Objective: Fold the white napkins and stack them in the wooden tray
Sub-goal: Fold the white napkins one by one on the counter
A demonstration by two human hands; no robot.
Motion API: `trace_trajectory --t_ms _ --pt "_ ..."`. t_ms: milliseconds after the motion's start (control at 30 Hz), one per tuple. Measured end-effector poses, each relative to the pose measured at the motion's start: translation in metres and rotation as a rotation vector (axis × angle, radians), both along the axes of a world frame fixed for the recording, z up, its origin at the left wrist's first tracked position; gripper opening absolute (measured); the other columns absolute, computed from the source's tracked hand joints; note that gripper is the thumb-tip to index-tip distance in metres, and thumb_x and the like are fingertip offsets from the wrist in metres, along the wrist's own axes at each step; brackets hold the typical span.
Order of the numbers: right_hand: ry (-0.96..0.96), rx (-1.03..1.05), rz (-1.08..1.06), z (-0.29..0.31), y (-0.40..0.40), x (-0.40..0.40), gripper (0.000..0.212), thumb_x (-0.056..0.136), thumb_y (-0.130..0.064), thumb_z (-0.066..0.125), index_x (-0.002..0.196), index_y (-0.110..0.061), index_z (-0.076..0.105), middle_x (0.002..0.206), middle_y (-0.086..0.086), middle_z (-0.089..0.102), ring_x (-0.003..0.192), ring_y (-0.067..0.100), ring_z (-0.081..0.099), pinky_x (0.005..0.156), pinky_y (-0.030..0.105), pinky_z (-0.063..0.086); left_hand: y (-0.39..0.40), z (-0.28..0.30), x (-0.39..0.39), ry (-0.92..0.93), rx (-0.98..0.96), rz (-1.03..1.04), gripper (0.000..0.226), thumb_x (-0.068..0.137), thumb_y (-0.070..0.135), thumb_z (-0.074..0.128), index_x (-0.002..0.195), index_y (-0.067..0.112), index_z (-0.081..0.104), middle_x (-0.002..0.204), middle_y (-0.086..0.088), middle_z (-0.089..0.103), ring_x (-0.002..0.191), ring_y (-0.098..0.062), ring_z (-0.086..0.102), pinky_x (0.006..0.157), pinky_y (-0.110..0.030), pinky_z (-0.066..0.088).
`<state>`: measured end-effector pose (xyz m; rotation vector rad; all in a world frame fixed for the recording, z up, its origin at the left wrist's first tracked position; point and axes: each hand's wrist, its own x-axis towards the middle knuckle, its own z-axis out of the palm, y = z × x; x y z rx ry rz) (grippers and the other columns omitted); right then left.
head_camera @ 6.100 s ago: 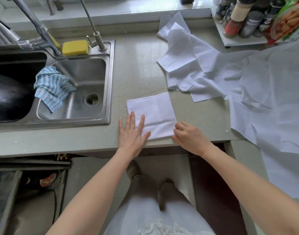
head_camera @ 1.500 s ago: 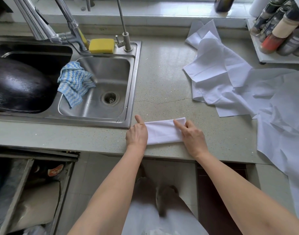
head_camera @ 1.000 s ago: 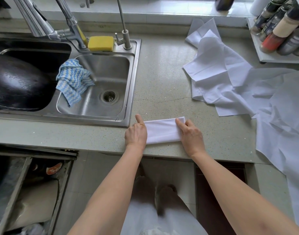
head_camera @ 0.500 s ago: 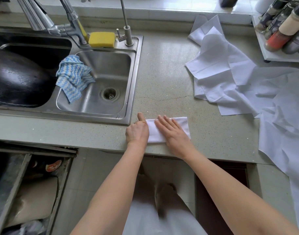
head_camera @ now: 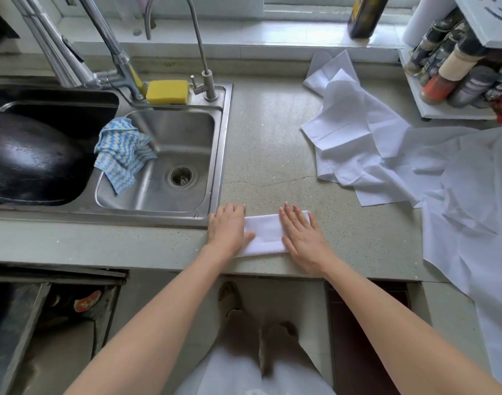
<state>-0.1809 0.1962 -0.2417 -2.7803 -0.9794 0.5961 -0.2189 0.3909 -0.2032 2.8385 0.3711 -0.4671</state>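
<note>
Folded napkin [head_camera: 265, 235], right of the sink [head_camera: 224, 155]: thin, limp, light. Left hand [head_camera: 228, 228] curls over its end; right hand [head_camera: 301, 235] presses flat. Lift by the folded edge.

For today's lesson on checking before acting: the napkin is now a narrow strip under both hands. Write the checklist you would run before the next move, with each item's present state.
1. Folded napkin lies flat on the countertop: ok.
2. Left hand pins the strip's left end: ok, it rests on that end; whether its fingers are curled cannot be told.
3. Right hand presses the right part with straight fingers: ok.
4. Strip's edges line up: cannot tell, the hands cover both ends.
5. Wooden tray ready to receive it: not ok, no tray is in view.
6. More napkins within reach: ok, the unfolded napkins lie at the right rear.
</note>
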Motion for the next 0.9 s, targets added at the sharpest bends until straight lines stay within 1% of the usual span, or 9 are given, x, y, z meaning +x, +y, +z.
trace_trajectory --t_ms 67,133,200,433,500,633,733,800,900 --pt "-0.034 -0.001 -0.009 0.007 0.001 0.007 0.06 0.1 -0.008 0.027 0.153 -0.014 -0.001 0.16 0.0 -0.007 0.147 0.013 -0.006 0.119 0.033 -0.006 0.002 0.008 0.015 0.135 -0.005 0.026 0.036 0.084 0.036 0.067 0.111 0.017 0.054 0.114 -0.004 0.059 0.112 -0.024 0.052 0.094 -0.036 0.038" --pt "-0.141 0.02 -0.009 0.013 0.003 0.015 0.052 0.097 -0.003 0.036 0.148 -0.01 0.03 0.157 0.001 0.024 0.143 0.018 0.025 0.115 0.031 0.018 0.001 0.014 0.023 0.223 -0.043 0.014 0.013 0.083 0.024 0.065 0.089 0.016 0.056 0.094 -0.005 0.064 0.099 -0.025 0.061 0.077 -0.03 0.041" --pt "-0.208 0.01 -0.027 0.022 0.009 0.025 0.028 0.095 -0.007 0.044 0.12 -0.013 0.055 0.126 0.003 0.051 0.112 0.022 0.051 0.089 0.028 0.036 0.004 0.017 0.027 0.278 -0.127 0.018 0.013 0.082 0.018 0.063 0.077 0.016 0.052 0.077 -0.004 0.058 0.081 -0.024 0.06 0.06 -0.025 0.037" --pt "0.075 -0.152 -0.168 0.044 0.031 0.049 0.015 0.083 -0.003 0.048 0.081 -0.014 0.057 0.082 0.004 0.057 0.087 0.024 0.052 0.066 0.029 0.037 0.026 0.026 0.013 0.218 -0.668 0.07 0.03 0.085 0.02 0.069 0.064 0.019 0.048 0.065 0.004 0.043 0.058 -0.01 0.04 0.055 -0.024 0.03" --pt "0.127 -0.094 -0.174 0.045 0.029 0.046 0.022 0.081 -0.006 0.052 0.062 -0.018 0.048 0.066 -0.001 0.048 0.073 0.02 0.049 0.058 0.027 0.033 0.029 0.032 -0.002 0.172 -0.769 0.117 0.025 0.085 0.02 0.07 0.067 0.021 0.053 0.065 0.006 0.048 0.056 -0.006 0.044 0.054 -0.019 0.034" --pt "0.414 0.229 -0.217 0.063 0.038 0.041 0.033 0.079 -0.018 0.072 0.06 -0.02 0.044 0.059 -0.006 0.044 0.056 0.01 0.038 0.052 0.024 0.027 0.044 0.046 -0.035 -0.067 -0.942 0.478 0.006 0.088 0.022 0.067 0.083 0.02 0.064 0.078 0.007 0.064 0.067 -0.002 0.059 0.051 -0.009 0.04" --pt "0.563 0.372 -0.12 0.086 0.076 0.028 0.03 0.08 -0.026 0.074 0.065 -0.013 0.051 0.064 0.002 0.051 0.057 0.012 0.043 0.054 0.021 0.034 0.067 0.06 -0.07 -0.359 -0.843 0.717 0.025 0.096 0.028 0.055 0.073 0.016 0.056 0.069 0.005 0.054 0.061 -0.008 0.048 0.049 -0.012 0.034" --pt "0.58 0.428 -0.048 0.099 0.111 0.009 0.032 0.082 -0.027 0.072 0.075 0.0 0.056 0.072 0.013 0.056 0.065 0.018 0.048 0.06 0.03 0.038 0.085 0.071 -0.102 -0.497 -0.735 0.832 0.034 0.1 0.028 0.046 0.078 0.003 0.054 0.074 -0.003 0.05 0.068 -0.015 0.044 0.06 -0.023 0.033" --pt "0.565 0.454 0.16 0.117 0.163 -0.037 0.034 0.084 -0.025 0.071 0.067 -0.007 0.049 0.061 0.004 0.045 0.058 0.014 0.04 0.055 0.03 0.031 0.11 0.085 -0.164 -0.66 -0.6 0.985 0.035 0.102 0.026 0.04 0.07 0.011 0.041 0.069 0.0 0.041 0.066 -0.016 0.037 0.061 -0.031 0.027"
